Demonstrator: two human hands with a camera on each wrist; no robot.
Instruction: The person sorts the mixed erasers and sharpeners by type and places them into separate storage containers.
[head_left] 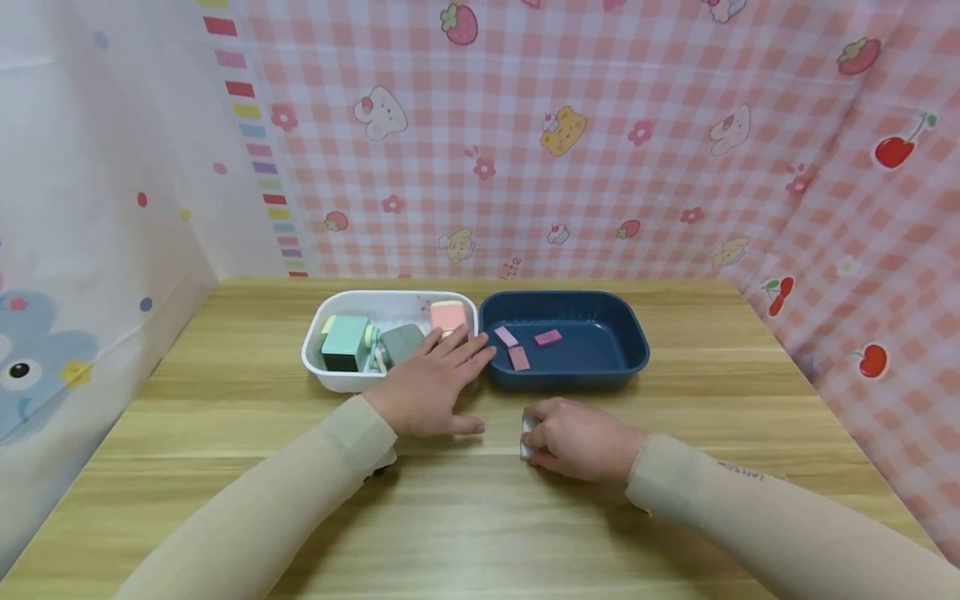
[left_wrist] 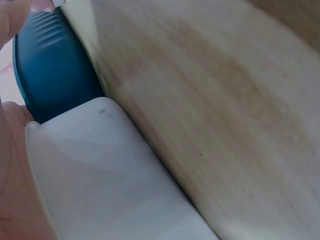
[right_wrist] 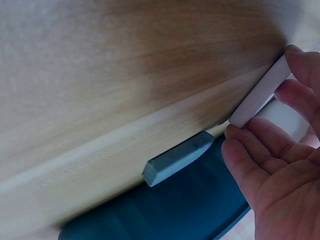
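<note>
My right hand (head_left: 588, 440) pinches a small flat white block (right_wrist: 261, 92) between thumb and fingers, standing on edge at the tabletop in front of the bins. Spread over the front right rim of the white bin (head_left: 341, 382) is my left hand (head_left: 431, 387), fingers straight and holding nothing. Inside that bin lie a mint-green box (head_left: 347, 335), a grey-green piece (head_left: 402, 342) and a pink block (head_left: 448, 317), partly behind the fingers. A grey-teal bar (right_wrist: 180, 157) shows near the right hand in the right wrist view, beside the navy bin (head_left: 566, 381).
Three small pink and lilac pieces, one a darker pink block (head_left: 548, 337), lie in the navy bin. Both bins stand side by side on the wooden table (head_left: 465, 517). A pink checked cloth (head_left: 510, 167) hangs behind.
</note>
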